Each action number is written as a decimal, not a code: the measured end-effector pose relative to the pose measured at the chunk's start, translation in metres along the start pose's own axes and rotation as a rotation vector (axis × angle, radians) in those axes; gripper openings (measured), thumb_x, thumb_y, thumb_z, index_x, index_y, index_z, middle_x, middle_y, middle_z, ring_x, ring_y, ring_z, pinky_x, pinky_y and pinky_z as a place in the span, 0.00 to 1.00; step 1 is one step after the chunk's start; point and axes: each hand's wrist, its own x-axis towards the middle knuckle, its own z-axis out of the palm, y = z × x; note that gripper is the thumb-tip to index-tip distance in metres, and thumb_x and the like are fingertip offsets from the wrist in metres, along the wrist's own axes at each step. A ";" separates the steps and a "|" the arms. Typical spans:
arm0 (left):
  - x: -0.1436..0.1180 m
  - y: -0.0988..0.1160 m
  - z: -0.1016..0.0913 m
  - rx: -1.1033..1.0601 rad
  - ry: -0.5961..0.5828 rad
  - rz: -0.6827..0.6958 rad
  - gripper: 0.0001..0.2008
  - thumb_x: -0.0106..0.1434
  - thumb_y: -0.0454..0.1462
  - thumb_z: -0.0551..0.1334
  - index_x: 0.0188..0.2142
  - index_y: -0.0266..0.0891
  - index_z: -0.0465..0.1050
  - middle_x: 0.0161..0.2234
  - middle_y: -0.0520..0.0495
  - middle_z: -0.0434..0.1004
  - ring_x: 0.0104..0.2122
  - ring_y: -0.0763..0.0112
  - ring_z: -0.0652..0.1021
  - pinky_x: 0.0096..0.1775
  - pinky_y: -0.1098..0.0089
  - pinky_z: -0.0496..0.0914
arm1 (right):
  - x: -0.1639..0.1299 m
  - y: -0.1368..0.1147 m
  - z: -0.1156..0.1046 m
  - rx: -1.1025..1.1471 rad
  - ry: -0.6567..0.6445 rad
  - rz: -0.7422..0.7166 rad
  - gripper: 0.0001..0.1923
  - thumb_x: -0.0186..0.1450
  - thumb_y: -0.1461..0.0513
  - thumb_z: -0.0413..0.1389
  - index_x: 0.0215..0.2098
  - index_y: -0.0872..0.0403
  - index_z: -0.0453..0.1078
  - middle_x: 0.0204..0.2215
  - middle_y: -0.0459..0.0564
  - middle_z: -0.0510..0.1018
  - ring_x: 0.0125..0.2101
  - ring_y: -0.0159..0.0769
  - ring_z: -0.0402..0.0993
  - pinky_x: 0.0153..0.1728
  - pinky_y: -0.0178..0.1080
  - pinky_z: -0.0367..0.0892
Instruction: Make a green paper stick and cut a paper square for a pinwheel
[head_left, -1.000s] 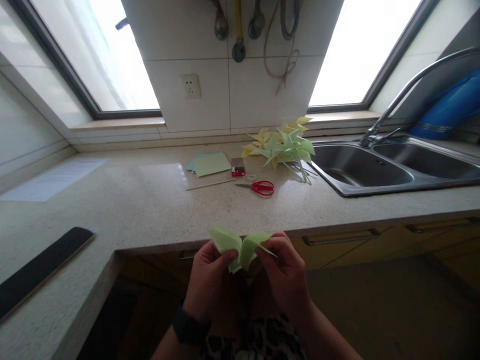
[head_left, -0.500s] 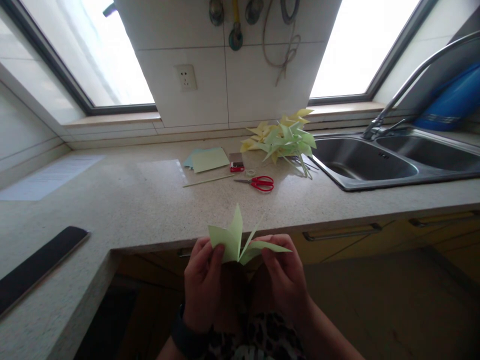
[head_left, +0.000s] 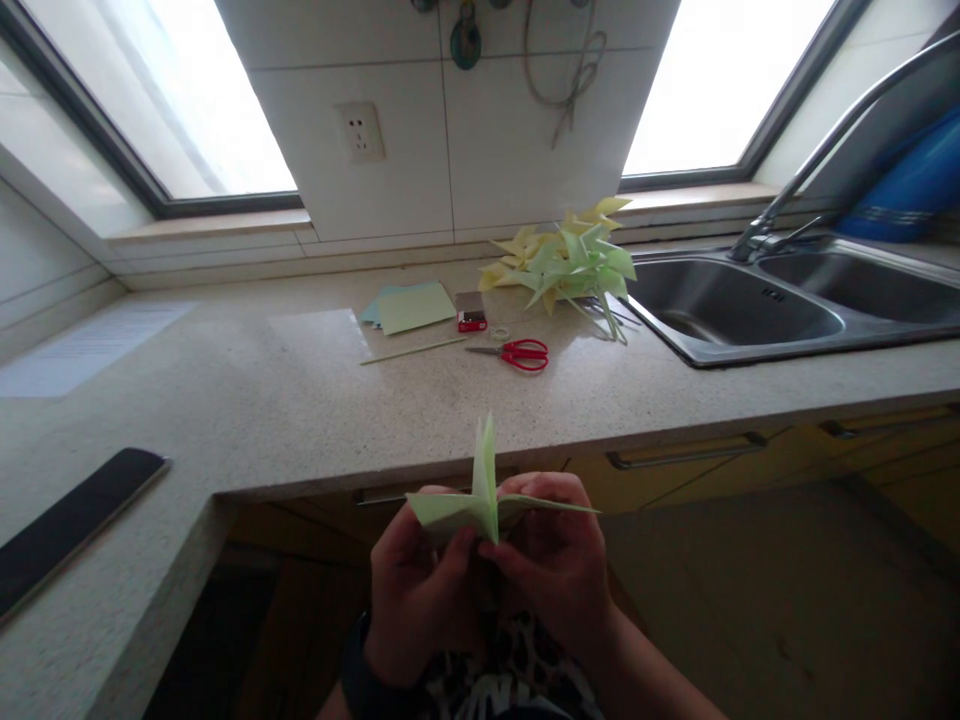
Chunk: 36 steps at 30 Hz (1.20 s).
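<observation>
My left hand (head_left: pixel 416 590) and my right hand (head_left: pixel 559 565) together pinch a light green folded paper piece (head_left: pixel 484 495) in front of the counter's edge. One flap of it stands upright, two others spread out flat to the left and right. A dark band sits on my left wrist. On the countertop (head_left: pixel 285 400) beyond lie red-handled scissors (head_left: pixel 517 353), a thin wooden stick (head_left: pixel 412 351), a small red and dark box (head_left: pixel 472 311) and a few flat paper sheets (head_left: pixel 409 305).
A heap of yellow and green paper pinwheels (head_left: pixel 570 265) lies by the steel double sink (head_left: pixel 787 315) with its tap (head_left: pixel 817 140). A dark flat strip (head_left: pixel 71 520) rests at the left front. Cabinet drawers with handles (head_left: pixel 686 455) run below.
Both hands have dropped a little and drawn together. The paper's flaps were bent apart, then one was raised upright while the others flattened sideways. The view has tilted downward.
</observation>
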 end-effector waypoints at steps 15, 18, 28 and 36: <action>0.005 0.007 0.002 -0.093 -0.107 0.121 0.07 0.63 0.30 0.68 0.39 0.44 0.82 0.35 0.50 0.81 0.36 0.70 0.80 0.37 0.74 0.75 | -0.004 -0.016 0.006 0.039 -0.037 0.006 0.25 0.58 0.73 0.68 0.47 0.44 0.71 0.43 0.42 0.80 0.45 0.30 0.78 0.47 0.32 0.76; 0.005 0.008 0.002 -0.098 -0.125 0.149 0.08 0.64 0.29 0.68 0.38 0.44 0.81 0.36 0.50 0.81 0.37 0.70 0.80 0.39 0.74 0.75 | -0.002 -0.017 0.007 0.031 -0.027 -0.004 0.24 0.58 0.73 0.69 0.46 0.45 0.71 0.43 0.42 0.80 0.44 0.30 0.78 0.47 0.32 0.76; 0.002 0.006 0.002 -0.116 -0.129 0.152 0.09 0.64 0.28 0.67 0.39 0.44 0.80 0.38 0.50 0.81 0.40 0.70 0.80 0.43 0.72 0.75 | 0.000 -0.022 0.007 0.020 -0.013 -0.039 0.22 0.58 0.73 0.68 0.44 0.46 0.73 0.40 0.41 0.81 0.43 0.30 0.80 0.47 0.32 0.76; 0.000 0.008 0.008 -0.210 -0.030 -0.063 0.05 0.61 0.32 0.71 0.37 0.43 0.82 0.34 0.49 0.83 0.34 0.69 0.82 0.38 0.72 0.76 | -0.003 -0.020 0.006 -0.034 0.041 -0.001 0.21 0.58 0.68 0.70 0.45 0.45 0.73 0.42 0.44 0.81 0.44 0.34 0.80 0.46 0.35 0.77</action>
